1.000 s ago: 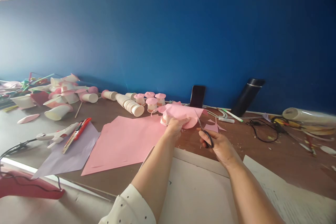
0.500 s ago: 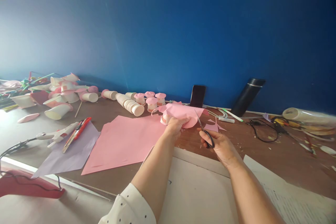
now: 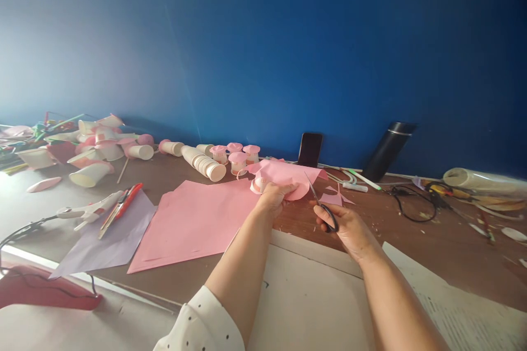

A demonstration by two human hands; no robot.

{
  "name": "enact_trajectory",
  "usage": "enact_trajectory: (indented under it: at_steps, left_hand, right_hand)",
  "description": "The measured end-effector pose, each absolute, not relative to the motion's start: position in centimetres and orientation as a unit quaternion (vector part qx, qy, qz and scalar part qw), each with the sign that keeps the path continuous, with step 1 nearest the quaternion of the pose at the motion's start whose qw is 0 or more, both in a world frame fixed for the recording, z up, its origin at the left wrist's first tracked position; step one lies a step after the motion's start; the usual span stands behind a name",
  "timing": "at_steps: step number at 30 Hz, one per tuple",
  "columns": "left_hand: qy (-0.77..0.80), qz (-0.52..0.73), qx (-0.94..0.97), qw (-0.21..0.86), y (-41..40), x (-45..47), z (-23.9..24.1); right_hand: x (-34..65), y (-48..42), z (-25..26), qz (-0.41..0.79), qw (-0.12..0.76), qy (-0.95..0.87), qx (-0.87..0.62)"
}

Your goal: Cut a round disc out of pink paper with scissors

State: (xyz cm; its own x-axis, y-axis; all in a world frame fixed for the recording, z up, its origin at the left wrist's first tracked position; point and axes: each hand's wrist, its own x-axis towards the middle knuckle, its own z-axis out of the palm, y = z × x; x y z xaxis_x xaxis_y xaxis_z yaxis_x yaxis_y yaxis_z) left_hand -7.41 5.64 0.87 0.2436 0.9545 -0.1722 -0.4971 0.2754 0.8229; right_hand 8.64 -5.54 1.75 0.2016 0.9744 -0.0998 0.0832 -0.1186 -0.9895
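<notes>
My left hand [image 3: 276, 197] is closed on a curling sheet of pink paper [image 3: 302, 171], thumb on top, at the middle of the table. A paper cup [image 3: 258, 183] with red print stands right beside those fingers, partly covered by the sheet. In my right hand [image 3: 341, 220] is a pair of scissors [image 3: 327, 216] with black handles. Their blades point up and left at the right edge of the pink sheet. Pink paper offcuts [image 3: 332, 197] lie just right of the blades. A larger pink sheet [image 3: 197, 219] spreads flat to the left.
Several cups with pink tops [image 3: 237, 162] stand behind a row of nested paper cups [image 3: 205, 164]. At left lie a glue gun [image 3: 90, 211], a red utility knife [image 3: 121, 208] and piled cups [image 3: 93, 173]. A phone [image 3: 310, 149] and a black flask [image 3: 389, 151] lean against the blue partition.
Both hands stay almost in place, with the pink sheet and scissors still held. The scissors and right hand have shifted very slightly to the right.
</notes>
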Motion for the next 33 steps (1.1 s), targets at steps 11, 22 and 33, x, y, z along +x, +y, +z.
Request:
enact_trajectory:
  at_steps: [11, 22, 33]
  left_hand:
    - [0.347, 0.505, 0.341, 0.713, 5.7, -7.7, 0.9]
    - [0.371, 0.493, 0.338, 0.710, 5.3, -8.0, 1.7]
    - [0.349, 0.474, 0.352, 0.727, 4.9, -8.7, 2.6]
  right_hand:
    - [8.6, -5.7, 2.2, 0.456, 0.496, -0.449, -0.586]
    - [8.7, -5.7, 2.1, 0.458, 0.492, -0.456, -0.584]
    - [9.2, -5.9, 2.3, 0.459, 0.474, -0.463, -0.592]
